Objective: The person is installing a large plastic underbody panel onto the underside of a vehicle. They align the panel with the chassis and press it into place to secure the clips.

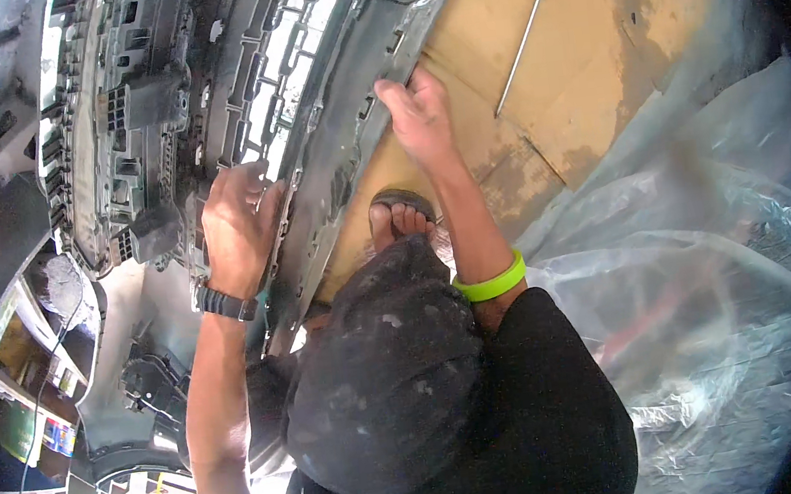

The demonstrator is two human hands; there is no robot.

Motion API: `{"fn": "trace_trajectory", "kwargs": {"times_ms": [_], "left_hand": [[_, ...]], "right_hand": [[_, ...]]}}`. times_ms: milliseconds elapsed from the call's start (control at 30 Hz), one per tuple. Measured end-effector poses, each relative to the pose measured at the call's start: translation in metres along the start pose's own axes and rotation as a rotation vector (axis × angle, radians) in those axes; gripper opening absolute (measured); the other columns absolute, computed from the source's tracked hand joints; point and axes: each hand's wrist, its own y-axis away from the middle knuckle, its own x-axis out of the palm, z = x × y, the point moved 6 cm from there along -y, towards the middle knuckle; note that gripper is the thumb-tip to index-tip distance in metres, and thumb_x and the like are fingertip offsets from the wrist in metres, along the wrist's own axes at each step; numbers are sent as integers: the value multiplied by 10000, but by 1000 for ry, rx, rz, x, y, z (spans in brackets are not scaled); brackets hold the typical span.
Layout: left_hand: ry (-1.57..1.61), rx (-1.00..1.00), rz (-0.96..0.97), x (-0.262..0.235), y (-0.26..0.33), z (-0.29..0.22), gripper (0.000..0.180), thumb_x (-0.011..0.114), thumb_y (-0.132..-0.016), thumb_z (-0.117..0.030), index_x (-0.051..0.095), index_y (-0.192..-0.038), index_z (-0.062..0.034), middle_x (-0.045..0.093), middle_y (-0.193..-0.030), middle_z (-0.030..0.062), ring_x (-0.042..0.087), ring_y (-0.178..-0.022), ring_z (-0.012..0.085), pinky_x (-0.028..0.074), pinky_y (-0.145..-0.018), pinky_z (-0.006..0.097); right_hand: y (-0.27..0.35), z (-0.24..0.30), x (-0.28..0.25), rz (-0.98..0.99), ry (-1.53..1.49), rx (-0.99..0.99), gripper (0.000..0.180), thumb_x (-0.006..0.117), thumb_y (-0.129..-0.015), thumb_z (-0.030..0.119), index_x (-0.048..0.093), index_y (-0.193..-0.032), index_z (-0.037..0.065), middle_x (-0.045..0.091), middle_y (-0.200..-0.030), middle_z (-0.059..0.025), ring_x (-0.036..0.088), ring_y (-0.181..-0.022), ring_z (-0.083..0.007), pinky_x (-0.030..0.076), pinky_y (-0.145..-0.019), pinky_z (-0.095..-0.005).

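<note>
A large grey car bumper (154,99) with a grille lies tilted across the upper left, its inner side facing me. My left hand (239,228), with a black wristwatch, presses on the grille part near the bumper's lower edge, fingers curled on it. My right hand (414,113), a green band on that wrist, grips the bumper's dark edge further up. My knee in dark, paint-specked trousers (381,375) and a sandalled foot (400,219) sit just below the bumper's edge.
Flattened brown cardboard (579,60) covers the floor at upper right, with a long blue-handled screwdriver (526,22) lying on it. Crumpled clear plastic sheeting (703,290) fills the right side. Shelves with small items (16,388) show at lower left.
</note>
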Motion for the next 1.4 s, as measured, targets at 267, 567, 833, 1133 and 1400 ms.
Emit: {"fn": "trace_trajectory", "kwargs": {"times_ms": [267,567,833,1133,1400], "left_hand": [[-11,60,-31,-1,5,1,258,775,-878,-78,686,-1106,2,674,-939,152,700,-788,268,577,-696,379],[127,18,-123,-10,9,20,214,773,-909,-105,697,-1078,2,681,-974,109,662,-769,183,537,-629,295],[-40,146,-183,-22,22,25,508,836,-846,-189,636,-1271,4,670,-1160,174,670,-1048,315,556,-908,399],[-51,118,-313,-22,33,13,542,869,-789,-167,644,-1256,-9,654,-1184,175,625,-1109,347,521,-956,434],[129,14,-8,28,85,-12,483,816,-835,-133,634,-1268,-20,646,-1140,205,629,-1069,395,520,-950,465]], "right_hand": [[5,9,-3,84,-91,59,224,643,-935,83,685,-1121,-34,713,-1046,-45,624,-945,-120,485,-878,-301],[1,9,1,170,-310,173,414,657,-999,243,592,-1308,-26,673,-1241,-114,638,-1098,-199,494,-993,-370],[5,-12,28,272,-515,298,567,644,-1014,334,474,-1436,-5,590,-1383,-141,592,-1251,-285,447,-1118,-462],[32,-5,33,104,-621,286,737,401,-1053,630,480,-1426,-1,609,-1351,-139,597,-1233,-305,486,-1054,-497],[37,-61,-18,541,-1107,345,809,330,-1019,736,533,-1341,21,644,-1151,-110,624,-1006,-247,512,-871,-480]]}}
